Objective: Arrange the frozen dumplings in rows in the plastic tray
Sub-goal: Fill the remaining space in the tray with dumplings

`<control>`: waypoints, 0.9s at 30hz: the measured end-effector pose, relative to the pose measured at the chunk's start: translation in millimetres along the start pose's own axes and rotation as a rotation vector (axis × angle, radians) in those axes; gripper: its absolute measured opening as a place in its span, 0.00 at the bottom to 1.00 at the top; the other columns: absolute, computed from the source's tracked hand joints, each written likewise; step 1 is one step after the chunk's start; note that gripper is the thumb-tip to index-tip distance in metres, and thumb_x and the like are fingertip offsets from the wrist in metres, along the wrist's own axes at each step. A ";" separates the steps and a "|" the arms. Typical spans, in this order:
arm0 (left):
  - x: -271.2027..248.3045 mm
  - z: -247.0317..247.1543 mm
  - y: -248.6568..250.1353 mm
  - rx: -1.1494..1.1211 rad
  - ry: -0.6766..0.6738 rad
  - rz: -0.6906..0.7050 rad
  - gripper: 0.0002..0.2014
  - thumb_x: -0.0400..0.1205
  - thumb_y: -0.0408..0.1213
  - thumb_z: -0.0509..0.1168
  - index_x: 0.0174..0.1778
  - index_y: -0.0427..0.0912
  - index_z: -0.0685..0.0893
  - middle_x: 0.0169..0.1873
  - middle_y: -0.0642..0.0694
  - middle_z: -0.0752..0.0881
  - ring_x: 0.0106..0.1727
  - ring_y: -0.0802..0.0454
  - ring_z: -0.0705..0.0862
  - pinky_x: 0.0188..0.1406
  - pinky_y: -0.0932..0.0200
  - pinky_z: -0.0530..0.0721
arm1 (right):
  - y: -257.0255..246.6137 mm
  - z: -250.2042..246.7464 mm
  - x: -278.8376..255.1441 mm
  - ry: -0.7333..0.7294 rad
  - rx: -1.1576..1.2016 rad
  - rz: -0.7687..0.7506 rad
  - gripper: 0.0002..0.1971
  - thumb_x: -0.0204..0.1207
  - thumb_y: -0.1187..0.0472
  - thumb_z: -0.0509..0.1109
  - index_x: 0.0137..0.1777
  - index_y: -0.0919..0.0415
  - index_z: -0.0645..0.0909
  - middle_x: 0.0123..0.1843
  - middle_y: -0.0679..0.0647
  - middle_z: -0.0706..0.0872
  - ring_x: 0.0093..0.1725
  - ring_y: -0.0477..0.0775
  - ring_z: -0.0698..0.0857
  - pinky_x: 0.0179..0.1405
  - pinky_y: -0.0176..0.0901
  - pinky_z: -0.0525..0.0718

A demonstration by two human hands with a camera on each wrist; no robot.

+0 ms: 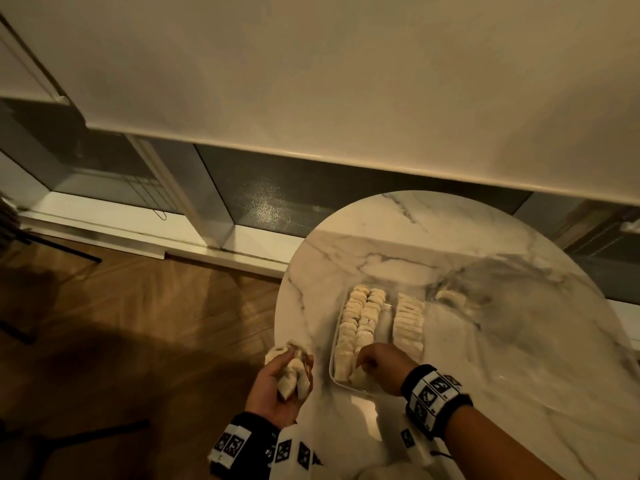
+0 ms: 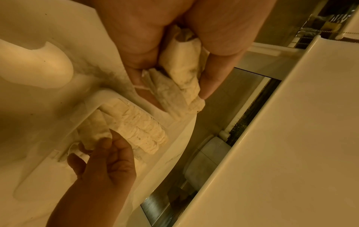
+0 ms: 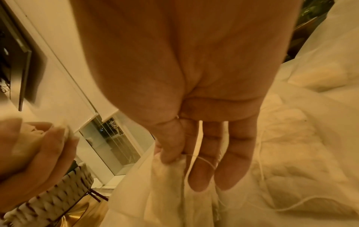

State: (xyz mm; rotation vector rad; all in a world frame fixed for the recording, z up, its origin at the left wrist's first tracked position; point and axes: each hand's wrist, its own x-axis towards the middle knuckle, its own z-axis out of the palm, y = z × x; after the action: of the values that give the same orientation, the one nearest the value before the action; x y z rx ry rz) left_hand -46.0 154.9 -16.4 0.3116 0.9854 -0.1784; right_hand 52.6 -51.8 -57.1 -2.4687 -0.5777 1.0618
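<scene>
Gripping a handful of frozen dumplings (image 1: 290, 375), the person's left hand (image 1: 277, 389) hovers at the lower centre of the head view, just off the left edge of a round marble table (image 1: 485, 341). The left wrist view shows at least 2 pale, pleated dumplings clamped between thumb and curled fingers (image 2: 217, 73).

To the right, the right hand (image 1: 381, 367) reaches into the near end of a clear plastic tray (image 1: 333, 355), which sits on the marble at the lower centre of the frame. Its thumb and fingertips pinch a single dumpling (image 2: 95, 132) at the near end of a row; the left wrist view, lower left, shows the fingers curled around the pale dough. In the right wrist view the thumb (image 3: 170, 147) presses on pale dough at the bottom of the frame, though blur hides the detail.

Inside the tray, the filled rows (image 1: 360, 317) run away from the camera: 2 packed side by side on the left and a 3rd along the right wall, with a bare strip between them. How many dumplings each row holds cannot be counted.

Both wrists carry black bands with square black-and-white markers (image 1: 433, 393). Wooden flooring (image 1: 138, 323) fills the lower left of the head view, and a white roller blind (image 1: 346, 81) covers the upper half.
</scene>
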 end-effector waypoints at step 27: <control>10.0 16.5 -6.3 0.055 -0.013 0.011 0.22 0.73 0.35 0.71 0.64 0.36 0.80 0.48 0.35 0.85 0.36 0.46 0.88 0.30 0.57 0.89 | -4.7 -5.1 15.3 0.420 0.326 0.064 0.06 0.82 0.54 0.68 0.55 0.47 0.85 0.46 0.45 0.87 0.40 0.39 0.84 0.40 0.30 0.81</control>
State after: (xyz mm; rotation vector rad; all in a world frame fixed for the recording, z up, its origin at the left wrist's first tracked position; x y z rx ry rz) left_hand -29.3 143.4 -17.5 0.3661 0.9673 -0.1979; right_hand 65.0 -41.0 -60.5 -2.3274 -0.1792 0.5714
